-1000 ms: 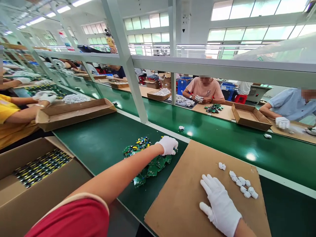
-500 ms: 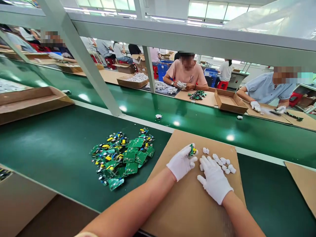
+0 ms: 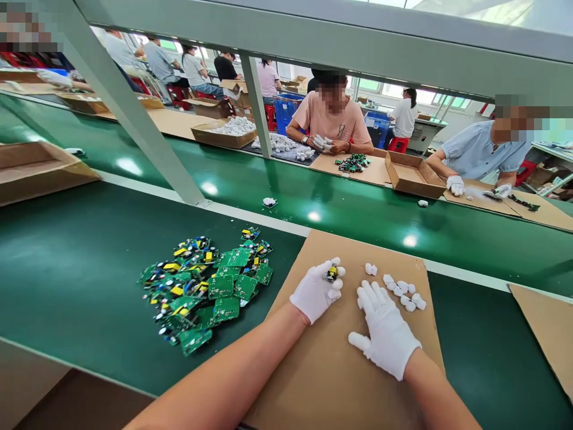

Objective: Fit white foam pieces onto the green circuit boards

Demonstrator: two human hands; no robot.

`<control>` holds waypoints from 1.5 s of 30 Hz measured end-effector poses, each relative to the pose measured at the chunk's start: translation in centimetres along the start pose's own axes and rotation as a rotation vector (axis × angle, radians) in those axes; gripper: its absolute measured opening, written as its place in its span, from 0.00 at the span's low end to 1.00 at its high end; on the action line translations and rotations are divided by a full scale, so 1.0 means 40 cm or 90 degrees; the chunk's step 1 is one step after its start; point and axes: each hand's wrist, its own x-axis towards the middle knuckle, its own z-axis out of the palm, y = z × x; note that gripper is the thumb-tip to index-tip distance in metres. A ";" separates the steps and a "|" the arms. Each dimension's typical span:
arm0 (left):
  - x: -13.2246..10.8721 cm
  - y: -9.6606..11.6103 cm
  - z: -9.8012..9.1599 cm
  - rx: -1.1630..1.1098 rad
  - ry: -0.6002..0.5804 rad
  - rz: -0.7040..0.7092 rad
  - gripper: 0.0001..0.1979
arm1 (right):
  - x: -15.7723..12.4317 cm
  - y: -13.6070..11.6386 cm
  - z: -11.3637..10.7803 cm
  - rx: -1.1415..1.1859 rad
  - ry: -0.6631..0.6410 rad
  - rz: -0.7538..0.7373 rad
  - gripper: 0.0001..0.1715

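In a white glove, my left hand (image 3: 317,291) grips a small circuit board (image 3: 332,273) with a yellow part, just above the cardboard sheet (image 3: 308,370). My gloved right hand (image 3: 385,331) lies palm down over the cardboard, fingers stretched and thumb spread. Beyond its fingertips are several small white lumps (image 3: 403,288), with another white piece (image 3: 370,269) a little to their left. What lies under the right palm is hidden. Left of the cardboard, a heap of green circuit boards (image 3: 221,285) with yellow, blue and black parts rests on the green bench.
A slanted metal post (image 3: 134,107) and a long beam (image 3: 313,42) frame the bench. Behind runs a green conveyor (image 3: 233,185) carrying a white-topped piece (image 3: 269,203). Across it, two people in white gloves work near an open cardboard tray (image 3: 414,176). Another cardboard box (image 3: 40,170) sits left.
The view has shifted slightly. My left hand has turned the circuit board, so its yellow part now shows more than the green face. My right hand's thumb is spread wider.
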 end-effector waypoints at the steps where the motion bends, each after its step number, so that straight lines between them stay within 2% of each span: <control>1: -0.001 0.000 0.001 -0.009 -0.008 -0.009 0.09 | -0.004 -0.009 -0.001 0.009 -0.016 -0.045 0.50; 3: -0.003 0.000 0.002 -0.020 -0.018 -0.020 0.08 | -0.008 -0.028 -0.004 0.028 -0.054 -0.135 0.52; 5: -0.005 0.002 0.003 -0.029 -0.021 -0.023 0.08 | -0.007 -0.035 -0.007 0.030 -0.075 -0.170 0.48; 8: -0.006 0.007 0.004 -0.046 -0.015 -0.022 0.08 | 0.000 -0.022 -0.005 0.006 -0.047 -0.109 0.41; 11: -0.001 0.006 0.003 -0.040 -0.004 -0.019 0.09 | 0.001 -0.007 0.004 -0.009 0.002 -0.032 0.45; 15: 0.011 -0.009 -0.005 0.010 0.039 -0.044 0.11 | -0.002 -0.006 0.008 0.003 -0.019 -0.100 0.54; 17: 0.016 -0.018 -0.011 0.026 0.055 -0.045 0.13 | 0.001 -0.002 0.006 0.000 -0.022 -0.108 0.52; 20: 0.024 -0.025 -0.021 0.034 0.058 -0.031 0.16 | 0.006 0.006 0.006 -0.022 0.013 -0.006 0.47; 22: 0.028 -0.027 -0.025 0.041 0.051 -0.029 0.17 | 0.006 0.002 0.007 -0.022 0.019 0.026 0.50; 24: 0.030 -0.027 -0.026 0.049 0.041 -0.031 0.17 | 0.004 -0.006 0.007 -0.002 0.000 -0.026 0.58; 26: 0.029 -0.026 -0.024 0.062 0.039 -0.027 0.16 | 0.002 -0.009 0.008 0.017 -0.018 -0.085 0.59; 29: 0.021 -0.022 -0.014 0.089 0.043 -0.014 0.15 | 0.000 0.001 0.011 0.007 0.007 -0.035 0.51; 31: 0.015 -0.019 -0.008 0.116 0.046 -0.012 0.16 | -0.001 0.004 0.014 -0.001 0.024 -0.007 0.51; 34: 0.010 -0.017 -0.002 0.167 0.056 -0.018 0.18 | 0.000 0.002 0.016 0.011 0.010 -0.073 0.54; 37: 0.008 -0.019 0.001 0.169 0.056 -0.018 0.18 | 0.007 0.016 0.008 0.011 0.031 -0.057 0.47; 40: 0.004 -0.023 0.004 0.142 0.023 -0.022 0.16 | 0.011 0.046 -0.005 0.025 0.094 0.000 0.37; 43: 0.000 -0.030 0.006 0.133 -0.001 -0.022 0.17 | 0.010 0.062 -0.011 0.026 0.196 0.072 0.32; 45: -0.002 -0.035 0.007 0.136 0.000 -0.026 0.16 | 0.011 0.061 -0.010 0.016 0.224 0.107 0.27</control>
